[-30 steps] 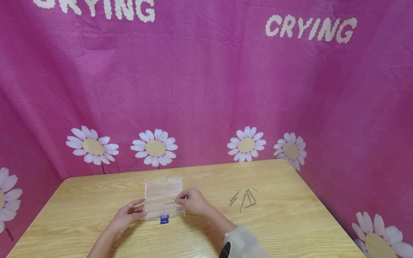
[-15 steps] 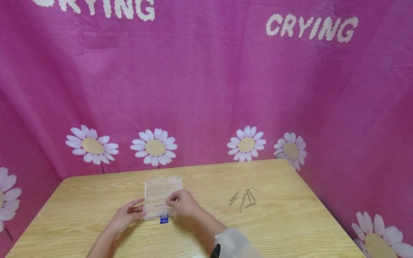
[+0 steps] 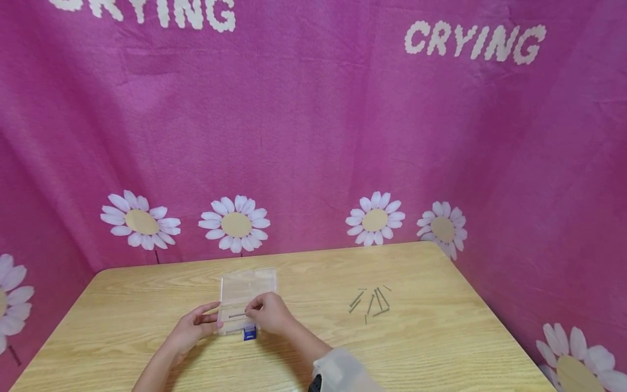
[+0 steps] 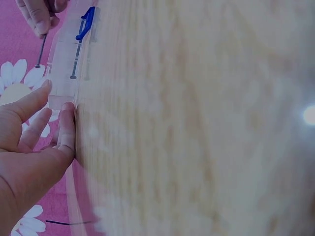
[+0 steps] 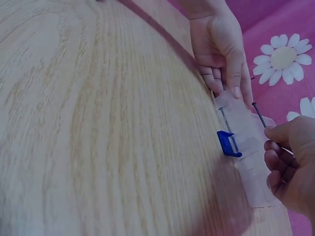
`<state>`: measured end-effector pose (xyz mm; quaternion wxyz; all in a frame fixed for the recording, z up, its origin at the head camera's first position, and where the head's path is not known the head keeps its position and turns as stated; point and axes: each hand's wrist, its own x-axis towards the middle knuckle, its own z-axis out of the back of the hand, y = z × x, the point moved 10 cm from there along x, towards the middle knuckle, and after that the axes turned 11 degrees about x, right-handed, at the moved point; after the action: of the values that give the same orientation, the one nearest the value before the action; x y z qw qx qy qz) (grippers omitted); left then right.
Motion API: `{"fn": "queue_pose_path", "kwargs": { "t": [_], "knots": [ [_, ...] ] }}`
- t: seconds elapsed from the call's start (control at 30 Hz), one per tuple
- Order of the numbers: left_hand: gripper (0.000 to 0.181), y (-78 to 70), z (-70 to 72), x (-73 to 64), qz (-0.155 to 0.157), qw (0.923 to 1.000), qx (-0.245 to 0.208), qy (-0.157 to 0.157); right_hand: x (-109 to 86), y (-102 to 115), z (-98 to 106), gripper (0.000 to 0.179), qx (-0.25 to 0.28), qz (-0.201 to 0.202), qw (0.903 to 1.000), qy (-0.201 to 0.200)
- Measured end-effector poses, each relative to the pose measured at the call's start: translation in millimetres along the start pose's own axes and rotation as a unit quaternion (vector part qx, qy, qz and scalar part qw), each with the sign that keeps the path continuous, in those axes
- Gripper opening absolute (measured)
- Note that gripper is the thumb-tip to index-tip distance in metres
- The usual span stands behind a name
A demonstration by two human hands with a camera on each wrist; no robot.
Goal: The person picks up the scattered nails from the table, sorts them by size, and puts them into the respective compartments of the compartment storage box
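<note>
A clear plastic compartment box (image 3: 249,284) lies on the table with its lid raised at the back and a blue latch (image 3: 250,332) at the front. My left hand (image 3: 193,329) holds the box's left end between thumb and fingers. Pinched in my right hand (image 3: 274,316) is a nail (image 5: 259,115), its head pointing left, over the middle of the box. In the right wrist view another nail (image 5: 224,118) lies in the front compartment behind the latch. The box's right part is hidden behind my right hand in the head view.
Several loose nails (image 3: 370,304) of different lengths lie scattered on the wooden table (image 3: 441,348), right of the box. A pink cloth (image 3: 313,136) with printed daisies hangs behind the table and on both sides.
My right hand has moved left across the box with the nail, from its right end to about the middle. My left hand has stayed at the box's left end.
</note>
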<state>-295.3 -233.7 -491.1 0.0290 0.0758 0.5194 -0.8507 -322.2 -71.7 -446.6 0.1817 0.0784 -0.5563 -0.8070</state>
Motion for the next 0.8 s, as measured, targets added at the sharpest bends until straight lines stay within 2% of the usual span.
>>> {"fn": "queue_pose_path", "kwargs": {
  "t": [0.13,0.37,0.6,0.8],
  "knots": [
    [0.060,0.1,0.7,1.0,0.002,1.0000,0.002,-0.004,-0.2,-3.4,-3.2,0.011,-0.006,-0.007,0.9999,0.005],
    [0.060,0.1,-0.4,2.5,0.001,1.0000,0.003,0.000,-0.4,-0.3,-3.8,0.007,-0.033,0.008,0.9994,0.004],
    [0.060,0.3,-1.6,1.3,-0.003,1.0000,-0.009,0.003,-2.2,2.6,0.6,0.008,-0.012,0.020,0.9997,0.010],
    [0.060,1.7,-0.9,1.0,-0.001,1.0000,-0.006,-0.002,-3.3,2.9,5.4,0.008,-0.014,0.027,0.9995,0.010]
  ]
}}
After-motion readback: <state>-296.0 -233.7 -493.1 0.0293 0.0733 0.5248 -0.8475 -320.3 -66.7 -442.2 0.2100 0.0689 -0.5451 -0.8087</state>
